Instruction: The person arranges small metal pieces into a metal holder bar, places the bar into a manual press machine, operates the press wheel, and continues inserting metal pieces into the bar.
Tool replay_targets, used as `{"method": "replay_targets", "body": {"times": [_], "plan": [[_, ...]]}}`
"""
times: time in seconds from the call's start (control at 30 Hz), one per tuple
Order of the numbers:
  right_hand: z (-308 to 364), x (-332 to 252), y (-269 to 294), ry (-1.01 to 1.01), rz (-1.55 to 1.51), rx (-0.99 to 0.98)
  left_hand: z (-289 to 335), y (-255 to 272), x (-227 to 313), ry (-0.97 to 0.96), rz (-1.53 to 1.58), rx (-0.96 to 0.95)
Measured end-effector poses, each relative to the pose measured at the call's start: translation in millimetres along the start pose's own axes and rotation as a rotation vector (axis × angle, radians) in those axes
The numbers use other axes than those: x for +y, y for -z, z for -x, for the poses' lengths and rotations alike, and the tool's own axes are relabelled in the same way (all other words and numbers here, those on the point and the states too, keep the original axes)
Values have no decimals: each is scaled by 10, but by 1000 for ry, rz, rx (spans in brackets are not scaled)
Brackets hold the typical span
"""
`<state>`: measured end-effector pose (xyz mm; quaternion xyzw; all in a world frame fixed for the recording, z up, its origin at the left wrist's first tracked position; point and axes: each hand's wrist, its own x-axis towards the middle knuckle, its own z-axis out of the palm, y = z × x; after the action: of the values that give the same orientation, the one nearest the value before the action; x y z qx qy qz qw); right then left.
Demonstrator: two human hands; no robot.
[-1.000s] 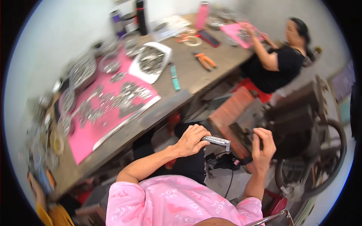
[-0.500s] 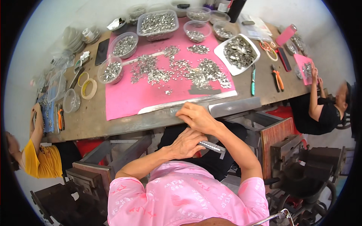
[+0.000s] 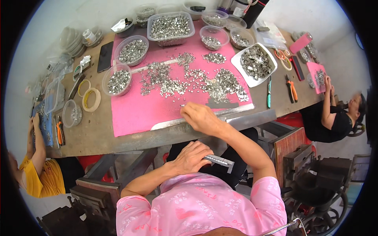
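Observation:
My left hand point(image 3: 192, 158) is closed around a narrow metal channel point(image 3: 225, 162) in front of my body. A row of small bright pieces shows along the channel, and its far part is hidden in my palm. Over the front of the pink mat point(image 3: 134, 114), my right hand point(image 3: 201, 118) is closed in a pinch. Whatever sits between its fingertips is too small to name. Beyond it, many small silver metal pieces point(image 3: 173, 87) lie scattered in loose heaps on the mat.
Plastic tubs of metal pieces point(image 3: 170, 38) line the back, with a white dish point(image 3: 237, 58) at right. Pliers point(image 3: 291, 88), a teal-handled tool point(image 3: 269, 98) and tape rolls point(image 3: 98, 100) lie around the mat. A metal plate point(image 3: 252, 119) rests at the front edge. Two people work at either side.
My right hand has left the channel and reached forward over the front of the mat. My left hand still holds the channel, slightly lower. The view has shifted a little.

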<state>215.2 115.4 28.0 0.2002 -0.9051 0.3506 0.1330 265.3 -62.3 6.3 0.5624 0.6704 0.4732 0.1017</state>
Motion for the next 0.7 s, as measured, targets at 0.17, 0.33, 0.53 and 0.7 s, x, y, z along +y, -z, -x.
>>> {"method": "replay_targets", "body": {"times": [0.17, 0.33, 0.53, 0.7], "plan": [[106, 159, 252, -117, -169, 252, -73, 154, -14, 6, -106, 64], [878, 359, 510, -487, -355, 305, -95, 286, -169, 109, -308, 194], [1056, 223, 528, -230, -236, 210, -216, 279, -297, 193, -451, 327], [1078, 204, 426, -143, -92, 261, -294, 261, -329, 224, -468, 334]]}}
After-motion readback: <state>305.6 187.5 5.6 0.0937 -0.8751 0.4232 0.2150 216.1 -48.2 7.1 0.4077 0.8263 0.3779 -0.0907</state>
